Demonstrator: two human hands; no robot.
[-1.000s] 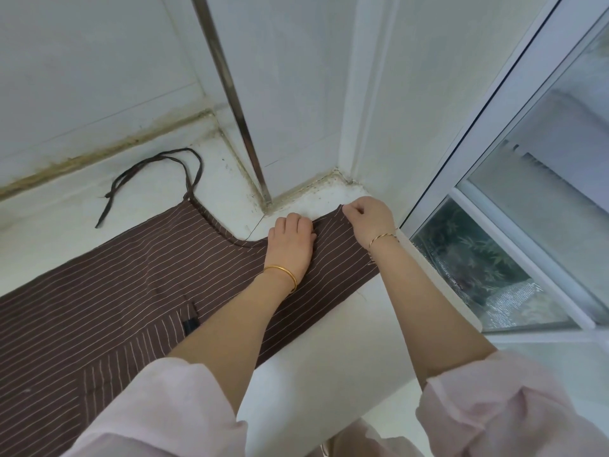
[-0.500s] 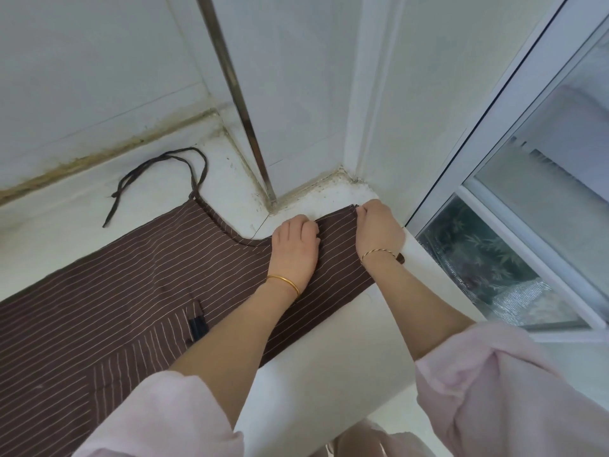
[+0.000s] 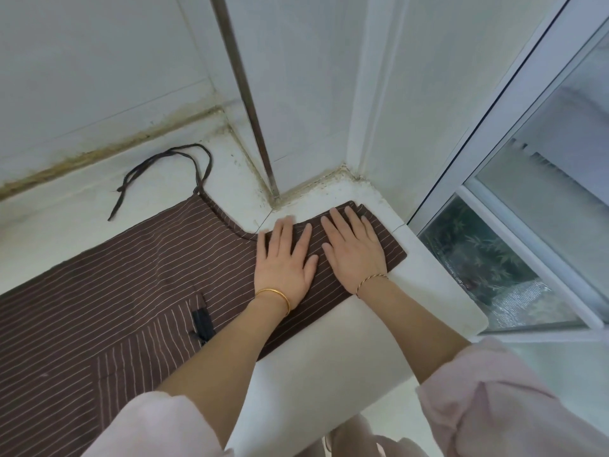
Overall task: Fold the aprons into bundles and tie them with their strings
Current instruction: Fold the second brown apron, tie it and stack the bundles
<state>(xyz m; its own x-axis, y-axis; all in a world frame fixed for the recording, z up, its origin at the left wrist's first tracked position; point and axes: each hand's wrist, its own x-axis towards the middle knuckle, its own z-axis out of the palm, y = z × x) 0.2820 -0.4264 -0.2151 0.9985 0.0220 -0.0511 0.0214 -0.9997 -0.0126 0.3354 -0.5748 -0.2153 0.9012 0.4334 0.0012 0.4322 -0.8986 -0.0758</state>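
- The brown cotton apron with thin pale stripes (image 3: 131,291) lies spread out on the white ledge (image 3: 435,291). Its narrow upper end is in the corner beside the frosted window (image 3: 543,209), and its wide part runs out of view at the left.
- The left hand (image 3: 285,262) and the right hand (image 3: 354,249) rest side by side on this narrow end. Both hands are flat with straight fingers, palms down. They press the cloth and grip nothing.
- One thin dark string (image 3: 158,166) comes from the far edge of the apron and lies loose in a loop on the ledge, near the wall. It is well apart from both hands.
- A small black tag (image 3: 201,324) sits on the pocket area, close to the left forearm.
- To my judgement, the step in hand is smoothing the upper end flat, so the task is at its beginning. No bundle exists yet and the string is not tied.
- I cannot tell whether the end under the right hand is already folded double.
- The next move probably calls for the fingers to close on an edge of the cloth and bring it over. The stripes can help to keep the fold straight.
- The string should stay outside the folds, because it is needed afterwards to tie the bundle.
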